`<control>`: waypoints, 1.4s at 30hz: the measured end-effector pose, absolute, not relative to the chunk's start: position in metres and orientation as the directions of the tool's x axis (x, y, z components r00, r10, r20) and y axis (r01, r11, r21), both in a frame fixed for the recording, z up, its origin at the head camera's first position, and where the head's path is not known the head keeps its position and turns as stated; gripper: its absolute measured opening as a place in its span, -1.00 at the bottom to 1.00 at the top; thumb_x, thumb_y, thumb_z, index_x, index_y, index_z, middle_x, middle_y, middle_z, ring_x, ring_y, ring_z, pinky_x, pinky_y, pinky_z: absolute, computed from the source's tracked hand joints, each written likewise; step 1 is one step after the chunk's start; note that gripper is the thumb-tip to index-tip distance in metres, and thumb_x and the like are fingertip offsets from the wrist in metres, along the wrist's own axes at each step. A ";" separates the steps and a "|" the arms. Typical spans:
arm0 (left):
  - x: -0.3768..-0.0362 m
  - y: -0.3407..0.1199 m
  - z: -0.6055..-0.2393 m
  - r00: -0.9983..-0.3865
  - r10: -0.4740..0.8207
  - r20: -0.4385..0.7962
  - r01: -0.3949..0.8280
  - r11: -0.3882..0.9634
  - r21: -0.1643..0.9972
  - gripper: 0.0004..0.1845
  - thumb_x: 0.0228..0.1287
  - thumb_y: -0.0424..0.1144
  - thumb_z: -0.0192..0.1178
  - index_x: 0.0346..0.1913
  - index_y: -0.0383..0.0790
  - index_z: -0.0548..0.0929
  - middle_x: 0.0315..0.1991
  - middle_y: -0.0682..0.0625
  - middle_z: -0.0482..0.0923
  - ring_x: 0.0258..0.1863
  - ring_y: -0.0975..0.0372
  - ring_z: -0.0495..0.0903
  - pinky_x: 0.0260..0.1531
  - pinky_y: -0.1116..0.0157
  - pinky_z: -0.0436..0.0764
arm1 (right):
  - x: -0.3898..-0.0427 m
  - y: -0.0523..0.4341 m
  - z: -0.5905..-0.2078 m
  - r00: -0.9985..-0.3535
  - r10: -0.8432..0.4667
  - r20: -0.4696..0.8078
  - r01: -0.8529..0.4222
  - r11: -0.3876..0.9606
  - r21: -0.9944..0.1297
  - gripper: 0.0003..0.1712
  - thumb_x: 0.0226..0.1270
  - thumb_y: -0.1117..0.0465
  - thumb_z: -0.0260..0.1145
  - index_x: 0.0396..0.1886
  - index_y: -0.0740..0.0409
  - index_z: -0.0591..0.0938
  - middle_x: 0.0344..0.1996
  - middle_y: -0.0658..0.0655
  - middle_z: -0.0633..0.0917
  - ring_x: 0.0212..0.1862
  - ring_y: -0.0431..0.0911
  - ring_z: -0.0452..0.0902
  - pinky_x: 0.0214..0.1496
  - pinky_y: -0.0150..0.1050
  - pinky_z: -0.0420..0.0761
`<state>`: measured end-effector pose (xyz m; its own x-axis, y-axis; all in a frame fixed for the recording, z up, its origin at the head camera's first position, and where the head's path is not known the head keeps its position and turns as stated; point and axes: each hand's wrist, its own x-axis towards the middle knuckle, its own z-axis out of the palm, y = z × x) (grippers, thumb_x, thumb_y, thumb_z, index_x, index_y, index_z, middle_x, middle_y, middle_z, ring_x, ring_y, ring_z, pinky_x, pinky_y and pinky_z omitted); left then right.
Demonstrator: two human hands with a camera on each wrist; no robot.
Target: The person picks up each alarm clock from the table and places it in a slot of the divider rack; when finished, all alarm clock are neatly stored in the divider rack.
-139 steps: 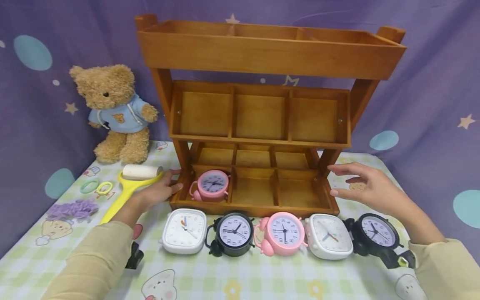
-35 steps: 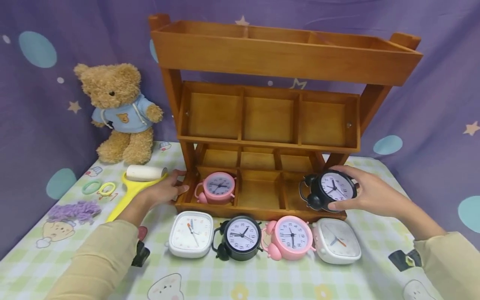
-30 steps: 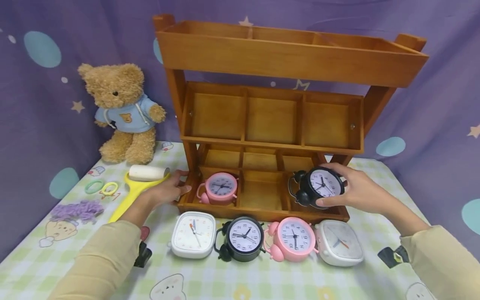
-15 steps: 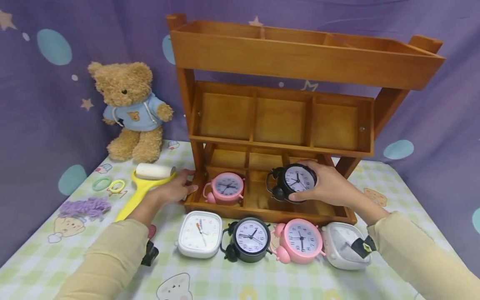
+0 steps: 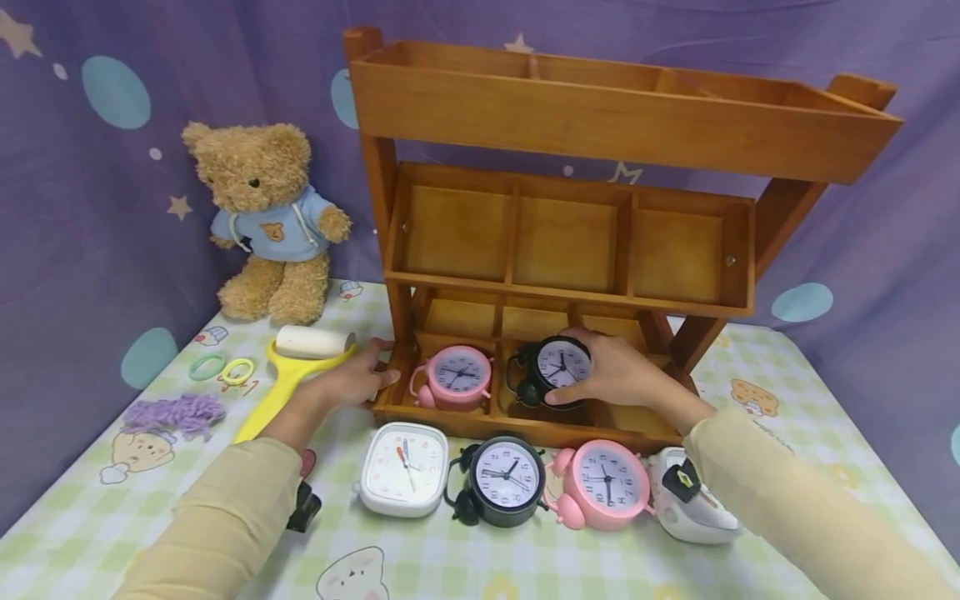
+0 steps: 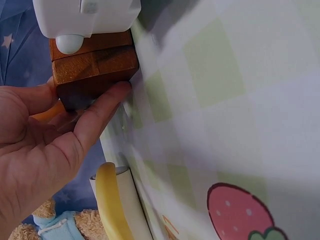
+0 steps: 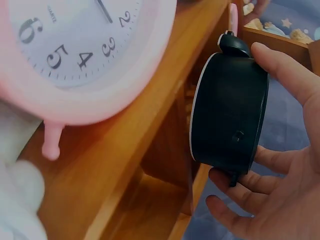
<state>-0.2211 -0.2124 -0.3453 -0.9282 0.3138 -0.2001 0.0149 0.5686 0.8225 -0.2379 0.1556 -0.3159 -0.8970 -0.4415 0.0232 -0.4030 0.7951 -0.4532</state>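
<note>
My right hand (image 5: 626,375) grips a black twin-bell alarm clock (image 5: 562,367) in the lowest tier's middle compartment; the right wrist view shows fingers and thumb around the clock's dark body (image 7: 227,110). Left of it, a pink alarm clock (image 5: 459,373) sits in the left compartment. My left hand (image 5: 348,379) holds the lower left end of the wooden shelf (image 5: 622,125), thumb and fingers on either side of its corner (image 6: 95,65). In front stand a white clock (image 5: 405,471), another black clock (image 5: 507,475), a pink one (image 5: 609,479) and a second white clock (image 5: 686,500), partly behind the right wrist.
A teddy bear (image 5: 277,225) in a blue hoodie stands at the back left. Before it lie a yellow-handled lint roller (image 5: 281,387), green (image 5: 206,367) and yellow (image 5: 237,372) rings, and purple yarn (image 5: 180,412). Upper shelf tiers overhang the right hand.
My right hand has picked up the black clock from the row's right end and carried it left, over the right compartment into the middle one. The left hand keeps its hold on the shelf.
</note>
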 end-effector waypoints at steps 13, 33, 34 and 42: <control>-0.221 -0.212 -0.344 -0.927 0.311 -0.207 0.009 0.573 0.820 -0.44 0.57 -0.42 -0.06 0.46 -0.57 0.02 0.28 -0.64 0.28 0.24 -0.34 0.44 -0.10 -0.05 0.71 | -0.247 0.138 -0.330 -0.903 -0.425 -0.053 -0.370 0.836 -0.406 0.19 -0.07 -0.22 0.64 0.44 0.33 0.37 0.16 0.32 0.64 0.20 0.21 0.55 0.27 0.13 0.51; -0.221 -0.213 -0.348 -0.928 0.304 -0.216 -0.010 0.557 0.830 -0.44 0.57 -0.43 -0.08 0.47 -0.55 0.01 0.29 -0.64 0.26 0.25 -0.35 0.42 -0.08 -0.05 0.71 | -0.249 0.127 -0.339 -0.914 -0.392 -0.109 -0.349 0.893 -0.283 0.19 -0.08 -0.25 0.65 0.42 0.34 0.41 0.24 0.35 0.58 0.24 0.22 0.52 0.30 0.14 0.50; -0.221 -0.213 -0.348 -0.927 0.306 -0.216 -0.010 0.556 0.831 -0.44 0.57 -0.43 -0.08 0.47 -0.55 0.01 0.29 -0.64 0.25 0.25 -0.35 0.42 -0.08 -0.05 0.70 | -0.249 0.128 -0.340 -0.914 -0.388 -0.122 -0.343 0.897 -0.280 0.19 -0.07 -0.26 0.64 0.42 0.35 0.41 0.24 0.35 0.59 0.25 0.22 0.51 0.30 0.14 0.50; -0.220 -0.213 -0.346 -0.925 0.312 -0.216 -0.008 0.554 0.833 -0.43 0.58 -0.42 -0.09 0.48 -0.55 -0.01 0.30 -0.65 0.24 0.26 -0.35 0.40 -0.08 -0.07 0.70 | -0.248 0.131 -0.336 -0.896 -0.412 -0.167 -0.350 0.885 -0.306 0.18 0.02 -0.27 0.60 0.47 0.35 0.37 0.28 0.36 0.57 0.29 0.22 0.48 0.34 0.16 0.47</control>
